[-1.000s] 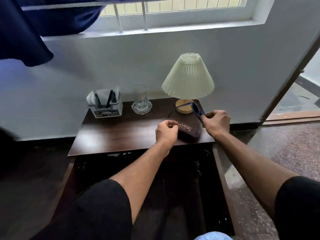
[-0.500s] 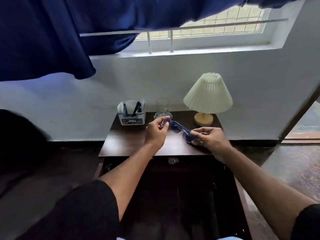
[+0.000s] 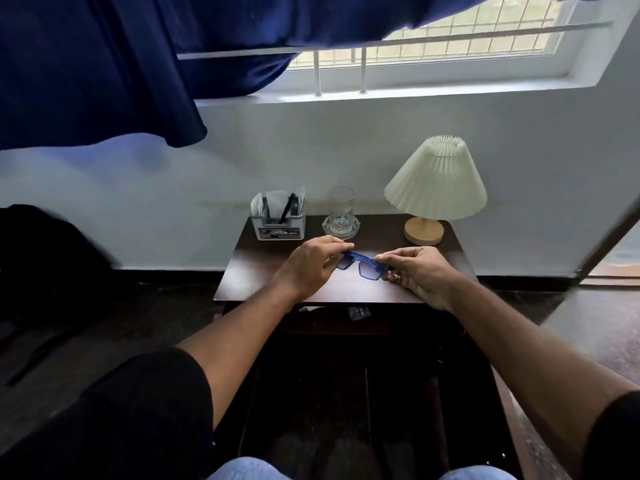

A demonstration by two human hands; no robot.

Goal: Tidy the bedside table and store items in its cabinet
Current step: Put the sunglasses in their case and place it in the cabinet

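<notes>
Seen from the head camera, a person in black sleeves holds blue glasses over a dark wooden table set against a pale wall. The left hand pinches one end of the frame, thumb and curled fingers closed on it; the right hand pinches the other end the same way. The glasses span the gap between the two hands, lenses facing down and toward the camera, above the middle of the table top; whether they touch the wood cannot be told, nor whether the arms are folded. Along the back of the table stand, from left to right, a white holder with papers and a dark pen, a clear glass standing in a cut-glass dish, and a lamp with a pleated cream shade on a round wooden base. Below the table top the cabinet is in shadow, and its contents cannot be made out. A small pale object shows just under the front edge of the table. Above, a dark blue curtain hangs across part of a barred window. A dark, blurred shape sits at the left, against the wall.
</notes>
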